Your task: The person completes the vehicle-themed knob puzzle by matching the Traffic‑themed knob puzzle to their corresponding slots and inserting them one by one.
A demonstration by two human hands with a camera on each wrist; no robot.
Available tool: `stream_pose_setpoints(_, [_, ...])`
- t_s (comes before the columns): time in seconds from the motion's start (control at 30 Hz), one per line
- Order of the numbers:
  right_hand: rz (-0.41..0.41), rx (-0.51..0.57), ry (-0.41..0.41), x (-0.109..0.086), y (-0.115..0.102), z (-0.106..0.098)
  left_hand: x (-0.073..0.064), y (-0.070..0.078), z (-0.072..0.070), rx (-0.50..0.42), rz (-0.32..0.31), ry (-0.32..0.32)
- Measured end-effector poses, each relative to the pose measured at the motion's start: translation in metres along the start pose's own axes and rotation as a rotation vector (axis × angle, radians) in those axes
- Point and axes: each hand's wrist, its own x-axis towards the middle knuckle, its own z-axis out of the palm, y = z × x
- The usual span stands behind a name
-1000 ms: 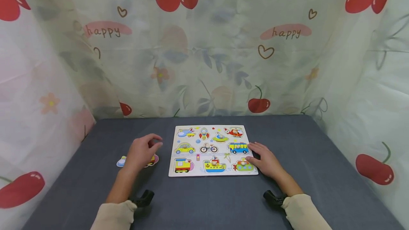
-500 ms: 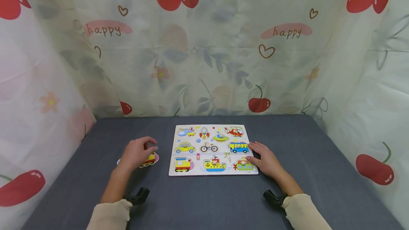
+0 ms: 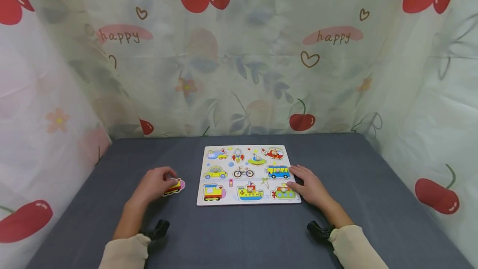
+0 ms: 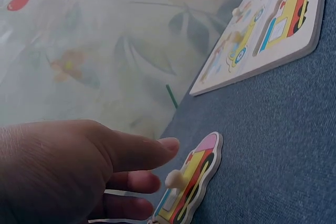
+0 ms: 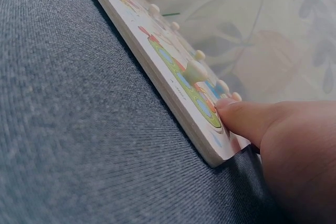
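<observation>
The left hand hovers over a train-shaped puzzle piece, thumb and fingers parted. In the left wrist view, the piece's round wooden knob stands just beyond the fingertips, below the thumb. The right hand rests at the right edge of a wooden vehicle puzzle board. Its thumb lies on the board's top near the green submarine piece. The other right fingers reach along the edge beside the blue bus.
Several knobbed pieces sit in the board, among them a bicycle, a ship and a helicopter. The train recess shows no knob. A dark cloth covers the table, backed by a printed curtain.
The left hand has moved left and lower, toward the train piece, uncovering more of it. The light-blue piece seen earlier left of the hand is now hidden behind it. The right hand keeps its place.
</observation>
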Motion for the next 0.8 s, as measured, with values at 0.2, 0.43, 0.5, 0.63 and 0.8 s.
stream_pose_setpoints(0.2, [0.004, -0.013, -0.006, 0.000, -0.002, -0.002, -0.001, -0.008, 0.000, 0.007, -0.017, -0.020])
stream_pose_setpoints(0.43, [0.000, -0.006, -0.003, 0.000, -0.002, -0.001, 0.000, -0.014, 0.002, 0.015, -0.018, -0.029])
stream_pose_setpoints(0.5, [-0.002, -0.006, -0.002, 0.000, -0.002, -0.001, 0.000, -0.014, 0.002, 0.022, -0.022, -0.030])
stream_pose_setpoints(0.63, [0.000, -0.008, -0.002, 0.000, -0.002, -0.002, 0.001, -0.013, 0.003, 0.032, -0.035, -0.028])
stream_pose_setpoints(0.8, [0.002, -0.011, -0.002, 0.000, -0.001, -0.001, 0.002, -0.012, 0.004, 0.039, -0.043, -0.027])
